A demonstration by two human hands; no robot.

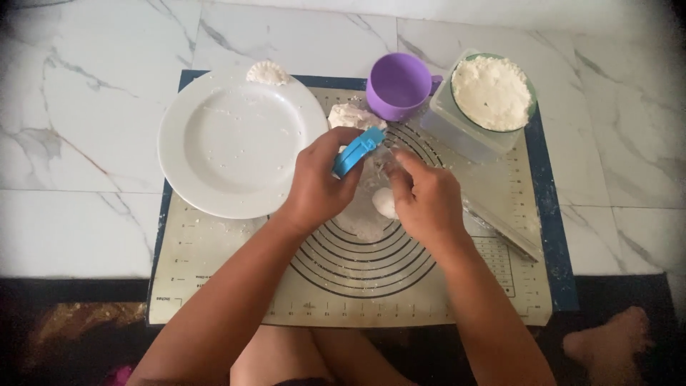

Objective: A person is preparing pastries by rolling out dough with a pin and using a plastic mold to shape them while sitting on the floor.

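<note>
The blue dumpling press (357, 150) is sitting above the middle of the baking mat (214, 271), over its ringed circles, and the left hand (318, 182) is closing its grip around the press's lower half, so only the upper blue edge is showing. The right hand (425, 200) is working just beside it, fingertips pinched at something pale next to the press; it is probably a thin piece of dough, but the blur there is making it hard to tell. A small dough ball (384, 204) is lying on the mat under the two hands, partly covered by the right thumb. Another lump of dough (351, 114) is peeking out just beyond the press, its near side hidden.

Farther out, a white plate (239, 143) is overhanging the mat's left edge, touching nothing but a shaped dumpling (267, 71) resting at its far rim. A purple cup (397, 86) is standing just beside a clear container (464, 132) that is carrying a bowl of flour (493, 93) near the mat's right corner. A rolling pin (500, 225), see-through and faint, is lying slantwise right of the right wrist.

The near half of the mat is lying open. The marble floor (86, 107) is spreading around it, and a bare foot (607, 343) is being cut off at the lower right.
</note>
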